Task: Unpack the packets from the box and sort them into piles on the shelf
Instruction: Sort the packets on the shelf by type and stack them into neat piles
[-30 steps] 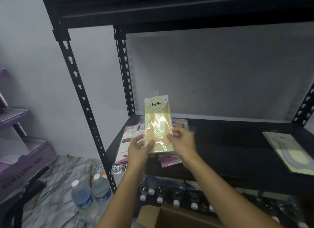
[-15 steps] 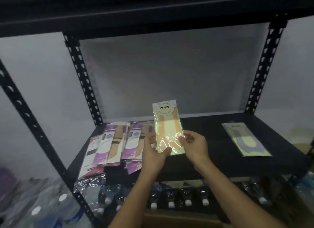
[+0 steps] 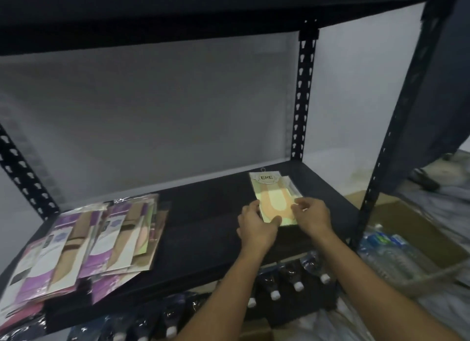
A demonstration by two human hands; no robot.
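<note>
A yellow-green packet marked ENE (image 3: 274,198) lies nearly flat at the right end of the black shelf (image 3: 203,218), on top of another similar packet whose edge (image 3: 292,185) peeks out on the right. My left hand (image 3: 256,226) holds its lower left edge with the thumb on top. My right hand (image 3: 312,216) pinches its lower right edge. A spread pile of purple, pink and beige packets (image 3: 96,241) covers the shelf's left end. An open cardboard box (image 3: 412,228) sits on the floor to the right.
Black perforated uprights (image 3: 304,99) frame the shelf, with another shelf board overhead. Water bottles (image 3: 287,282) lie on the level below, and a wrapped pack of bottles (image 3: 389,254) sits in the box at right. A cardboard flap (image 3: 256,333) shows at the bottom.
Both hands carried the ENE packet to the right and lowered it from upright onto the packet lying at the shelf's right end. The view swung right.
</note>
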